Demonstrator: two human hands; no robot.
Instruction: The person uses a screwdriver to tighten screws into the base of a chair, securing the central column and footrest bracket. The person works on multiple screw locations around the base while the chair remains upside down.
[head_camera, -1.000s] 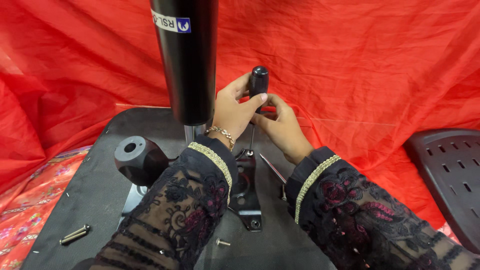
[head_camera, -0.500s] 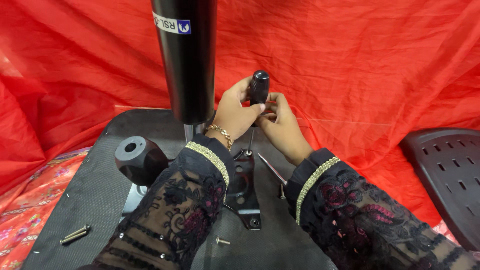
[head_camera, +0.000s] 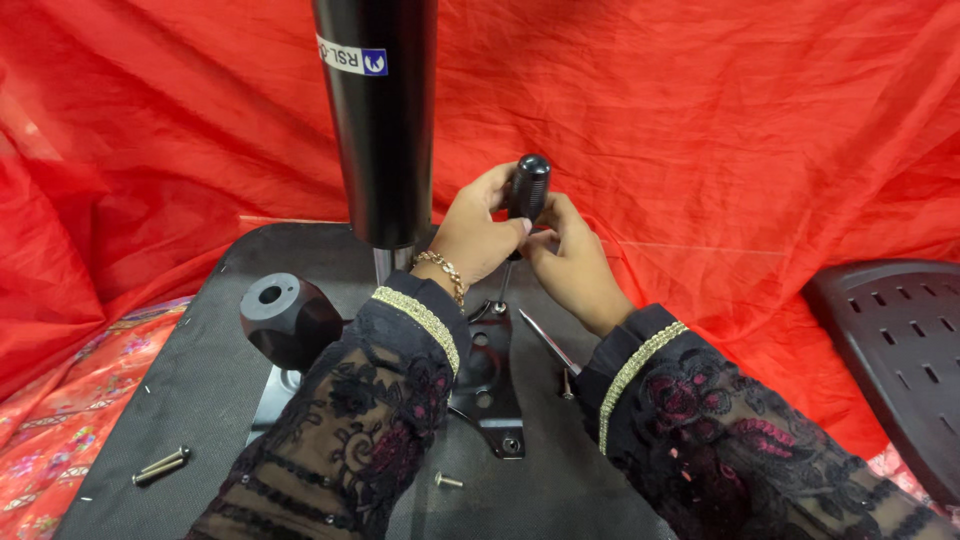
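Surface: a dark grey seat underside (head_camera: 150, 400) lies flat on red cloth (head_camera: 720, 150); flowered fabric (head_camera: 40, 470) shows at the near left.
Near items: a long bolt (head_camera: 160, 466) at the near left, a short screw (head_camera: 447, 482) near the middle.
Middle: a black metal mounting plate (head_camera: 490, 385) on the seat underside, a black knob (head_camera: 290, 318) to its left, a thin silver tool (head_camera: 547, 342) lying to its right.
Right edge: a black perforated plastic panel (head_camera: 890, 350).
Far: a black gas-lift cylinder (head_camera: 385, 130) stands upright.
Change: against the frame half a second back, both hands and the tool sit in almost the same place; no clear shift.
Screwdriver (head_camera: 527, 190): long axis near upright, black handle up, shaft pointing down at the plate's far end.
Left hand (head_camera: 470, 235): clenched round the handle.
Right hand (head_camera: 565, 262): fingers pinched on the handle's lower part.
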